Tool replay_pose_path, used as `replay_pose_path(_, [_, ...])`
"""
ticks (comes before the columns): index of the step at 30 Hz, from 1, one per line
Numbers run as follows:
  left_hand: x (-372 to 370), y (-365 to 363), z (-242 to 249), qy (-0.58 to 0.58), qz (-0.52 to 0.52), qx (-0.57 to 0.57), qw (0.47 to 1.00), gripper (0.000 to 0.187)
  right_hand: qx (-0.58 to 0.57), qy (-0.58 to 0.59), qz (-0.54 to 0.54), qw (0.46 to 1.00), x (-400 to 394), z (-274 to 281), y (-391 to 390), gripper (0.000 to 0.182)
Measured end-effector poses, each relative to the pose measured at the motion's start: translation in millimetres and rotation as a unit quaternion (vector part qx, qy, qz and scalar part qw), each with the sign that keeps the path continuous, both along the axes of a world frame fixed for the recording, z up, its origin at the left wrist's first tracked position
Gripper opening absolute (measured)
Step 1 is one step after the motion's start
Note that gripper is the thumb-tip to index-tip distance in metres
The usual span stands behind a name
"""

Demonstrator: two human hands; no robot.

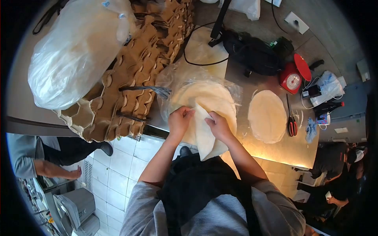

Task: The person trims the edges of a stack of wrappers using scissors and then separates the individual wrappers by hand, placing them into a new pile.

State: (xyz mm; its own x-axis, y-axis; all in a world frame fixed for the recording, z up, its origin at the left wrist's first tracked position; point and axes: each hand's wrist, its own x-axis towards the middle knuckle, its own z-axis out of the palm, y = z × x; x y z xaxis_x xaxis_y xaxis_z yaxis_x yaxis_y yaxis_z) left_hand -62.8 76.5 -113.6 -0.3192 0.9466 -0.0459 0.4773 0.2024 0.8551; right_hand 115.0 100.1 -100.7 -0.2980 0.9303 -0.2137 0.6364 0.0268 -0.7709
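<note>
A stack of thin, pale round dough sheets lies in front of me at the counter's edge, on a crinkled clear plastic bag. One dough sheet is lifted and folded, its flap hanging down toward my apron. My left hand is closed in a pinch at the left edge of that sheet. On the other side, my right hand grips the folded part between thumb and fingers. To the right, another round dough sheet lies flat by itself on the counter.
Orange-handled scissors, a red kitchen scale and a black bag are on the counter. Egg cartons and a large plastic sack stand at left. People are on both sides, one with a hand low at left.
</note>
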Motion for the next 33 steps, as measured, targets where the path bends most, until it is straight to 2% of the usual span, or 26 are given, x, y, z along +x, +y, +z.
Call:
replay_pose_path(4, [8.0, -4.9, 5.7, 0.073, 0.002, 0.02, 0.997, 0.017, 0.008, 0.009, -0.028, 1.0, 9.8, -10.7, -5.3, 0.03])
replay_pose_path(7, [12.9, -1.7, 3.3, 0.076, 0.001, 0.023, 0.997, 0.019, 0.016, 0.011, -0.021, 1.0, 11.5, -12.8, -5.6, 0.031])
replay_pose_path(10, [19.9, 2.9, 5.8, 0.021, 0.002, 0.035, 0.999, 0.028, 0.003, 0.007, -0.02, 1.0, 10.1, -9.7, -6.1, 0.03])
replay_pose_path(13, [19.3, 8.0, 13.5, 0.039, -0.012, -0.012, 0.999, 0.027, 0.027, 0.009, -0.02, 0.999, 9.1, -12.2, -9.8, 0.025])
replay_pose_path(16, [14.7, 10.2, -3.5, 0.031, -0.025, 0.022, 0.999, 0.024, 0.02, 0.007, -0.027, 0.999, 11.0, -10.1, -12.2, 0.025])
replay_pose_path(20, [9.8, 5.9, -12.8, 0.052, 0.012, 0.054, 0.997, 0.02, -0.003, -0.021, -0.05, 0.999, 25.0, -10.3, -11.1, 0.023])
replay_pose_path(25, [8.5, 3.9, -14.3, 0.095, 0.024, 0.071, 0.993, 0.017, 0.006, 0.025, -0.069, 0.997, 30.2, -13.6, -14.6, 0.02])
replay_pose_path(28, [7.5, 6.2, -6.9, 0.062, 0.029, 0.009, 0.998, 0.016, 0.035, 0.03, -0.085, 0.995, 19.1, -25.1, -13.9, 0.02])
replay_pose_path(31, [10.4, -4.5, 22.1, 0.206, 0.054, 0.112, 0.971, 0.027, 0.067, -0.022, -0.099, 0.993, 1.8, -18.9, -15.8, 0.02])
replay_pose_path(33, [18.6, -12.1, 14.0, 0.166, -0.059, 0.15, 0.973, 0.041, 0.093, -0.068, -0.104, 0.988, -7.5, -13.2, -17.9, 0.02])
